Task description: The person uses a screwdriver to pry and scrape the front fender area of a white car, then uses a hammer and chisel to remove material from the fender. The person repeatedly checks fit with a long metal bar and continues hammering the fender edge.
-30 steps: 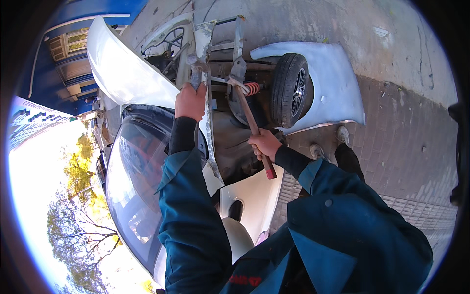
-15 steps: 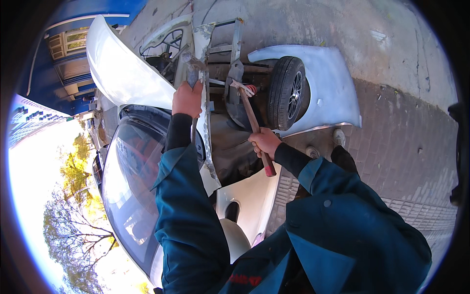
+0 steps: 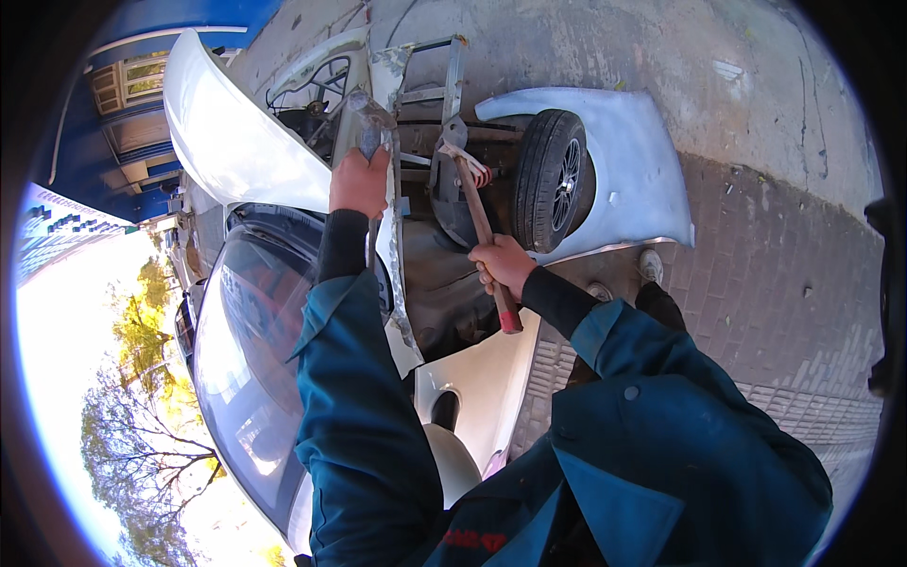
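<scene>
Grips a grey metal tool (image 3: 371, 114) in the left hand (image 3: 359, 186), above and left of the frame's centre, with fingers clamped round its shaft just below a hammer-like head, beside the rough edge of a white body rail (image 3: 393, 255). Holds a wooden-handled tool (image 3: 474, 205) in the right hand (image 3: 503, 263), near mid-frame, with fingers clamped on the handle near its red end. Slants that handle up and left toward a grey metal bracket (image 3: 446, 194); cannot tell whether its far end touches. Looks down past a red coil spring (image 3: 482, 177), then a wheel (image 3: 537, 180) set against a pale fender (image 3: 647, 161) at upper right. Shows also a white hood (image 3: 241, 132) at upper left, a windshield (image 3: 253, 326) below it, and grey paving (image 3: 746, 265) at right.
</scene>
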### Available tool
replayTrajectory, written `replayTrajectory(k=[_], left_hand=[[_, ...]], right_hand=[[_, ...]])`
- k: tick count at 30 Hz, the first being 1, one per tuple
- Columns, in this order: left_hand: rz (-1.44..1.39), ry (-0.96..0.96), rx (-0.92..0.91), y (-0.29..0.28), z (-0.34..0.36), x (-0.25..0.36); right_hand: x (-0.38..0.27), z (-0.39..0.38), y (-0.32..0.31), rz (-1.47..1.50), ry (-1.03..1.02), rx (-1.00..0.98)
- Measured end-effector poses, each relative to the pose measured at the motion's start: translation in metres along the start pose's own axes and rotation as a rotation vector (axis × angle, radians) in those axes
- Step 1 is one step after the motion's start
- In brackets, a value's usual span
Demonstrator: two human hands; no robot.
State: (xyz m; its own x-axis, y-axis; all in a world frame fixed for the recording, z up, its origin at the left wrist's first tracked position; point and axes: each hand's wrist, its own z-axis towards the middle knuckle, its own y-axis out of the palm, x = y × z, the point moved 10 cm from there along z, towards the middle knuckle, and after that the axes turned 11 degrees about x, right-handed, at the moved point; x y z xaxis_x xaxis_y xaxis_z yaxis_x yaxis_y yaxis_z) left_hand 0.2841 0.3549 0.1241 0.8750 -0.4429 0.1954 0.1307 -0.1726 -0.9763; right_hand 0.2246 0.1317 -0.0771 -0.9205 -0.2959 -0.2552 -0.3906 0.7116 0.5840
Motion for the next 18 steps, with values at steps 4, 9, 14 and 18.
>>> replayTrajectory(k=[4, 9, 14, 18], left_hand=[[0.001, -0.035, -0.032, 0.001, 0.004, -0.002], [0.061, 0.036, 0.034, -0.003, 0.007, 0.006], [-0.007, -0.009, 0.023, 0.001, 0.006, 0.001], [0.072, 0.028, 0.042, 0.002, 0.010, -0.004]], right_hand=[[-0.036, -0.007, 0.041, 0.015, -0.236, -0.269], [-0.031, -0.003, 0.015, -0.012, -0.170, -0.106], [-0.028, -0.003, 0.024, 0.101, -0.088, -0.137], [-0.040, -0.013, 0.034, -0.045, -0.172, -0.171]])
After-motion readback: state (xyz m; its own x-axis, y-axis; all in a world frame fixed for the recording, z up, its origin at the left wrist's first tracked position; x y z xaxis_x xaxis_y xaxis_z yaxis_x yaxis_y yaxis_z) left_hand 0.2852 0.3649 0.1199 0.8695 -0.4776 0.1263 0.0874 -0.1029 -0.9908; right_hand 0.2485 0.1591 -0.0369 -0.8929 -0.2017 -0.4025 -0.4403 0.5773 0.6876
